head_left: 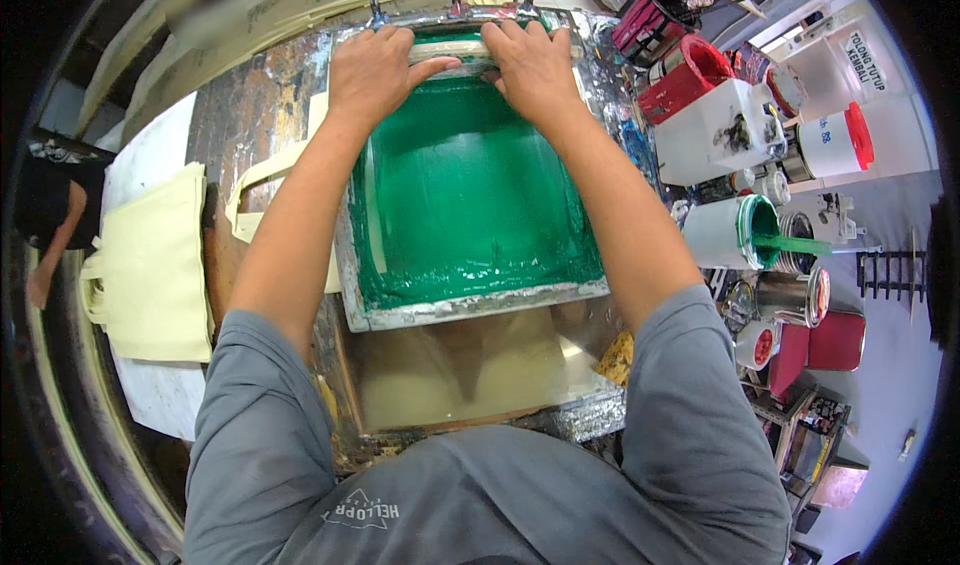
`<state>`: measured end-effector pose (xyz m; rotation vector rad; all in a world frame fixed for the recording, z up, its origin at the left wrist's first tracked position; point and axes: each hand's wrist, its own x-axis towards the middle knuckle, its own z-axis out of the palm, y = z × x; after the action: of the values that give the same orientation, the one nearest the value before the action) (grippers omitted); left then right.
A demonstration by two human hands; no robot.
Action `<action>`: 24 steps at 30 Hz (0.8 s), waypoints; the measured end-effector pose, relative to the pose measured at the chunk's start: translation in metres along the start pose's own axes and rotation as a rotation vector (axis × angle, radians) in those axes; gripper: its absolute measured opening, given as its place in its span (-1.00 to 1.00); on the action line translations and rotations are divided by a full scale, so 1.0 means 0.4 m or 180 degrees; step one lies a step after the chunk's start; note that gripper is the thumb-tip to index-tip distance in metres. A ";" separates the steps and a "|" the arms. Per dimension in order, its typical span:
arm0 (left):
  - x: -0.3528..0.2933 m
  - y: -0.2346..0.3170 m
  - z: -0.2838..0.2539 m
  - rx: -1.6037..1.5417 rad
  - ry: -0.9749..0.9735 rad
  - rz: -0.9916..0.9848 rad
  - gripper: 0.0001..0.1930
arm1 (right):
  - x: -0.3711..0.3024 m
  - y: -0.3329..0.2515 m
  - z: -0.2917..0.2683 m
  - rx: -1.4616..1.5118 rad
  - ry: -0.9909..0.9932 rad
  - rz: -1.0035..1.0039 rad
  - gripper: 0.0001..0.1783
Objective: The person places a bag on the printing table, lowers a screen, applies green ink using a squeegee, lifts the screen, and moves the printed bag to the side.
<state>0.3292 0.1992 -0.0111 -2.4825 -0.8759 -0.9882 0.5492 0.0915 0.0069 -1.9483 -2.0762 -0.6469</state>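
A screen-printing frame (470,310) lies on the stained worktable, its mesh coated with wet green ink (480,185). At the far end of the frame, a squeegee (447,51) spans the mesh from side to side. My left hand (370,70) wraps over its left part, thumb pointing inward along it. On its right part my right hand (535,70) is closed too, fingers over the top. The squeegee's blade is mostly hidden. A pale yellow cloth bag's handle (262,190) sticks out left from beneath the frame.
Clamps (457,3) hold the frame's far edge. Pale yellow bags (150,265) lie stacked on the left. At right stand a green ink pail (722,233), a white jerrycan (712,133), and a red bucket (685,80). Another person's arm (65,230) shows at far left.
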 end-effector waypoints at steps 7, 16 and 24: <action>-0.146 0.127 -0.178 0.0051 -0.0327 -0.0130 -0.26 | -0.204 -0.094 -0.135 0.0140 -0.0162 -0.0091 -0.56; -0.331 0.324 -0.464 -0.0273 -0.0244 -0.0187 -0.32 | -0.477 -0.224 -0.338 0.0362 -0.0502 -0.0045 -0.51; -0.560 0.254 -0.532 -0.0495 -0.0584 -0.1437 -0.14 | -0.523 -0.256 -0.392 0.0790 -0.0928 0.0185 -0.35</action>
<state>0.1602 -0.0786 -0.0262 -2.5923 -1.5207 -1.0035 0.4471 -0.1686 0.0338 -2.0447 -2.1283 -0.0878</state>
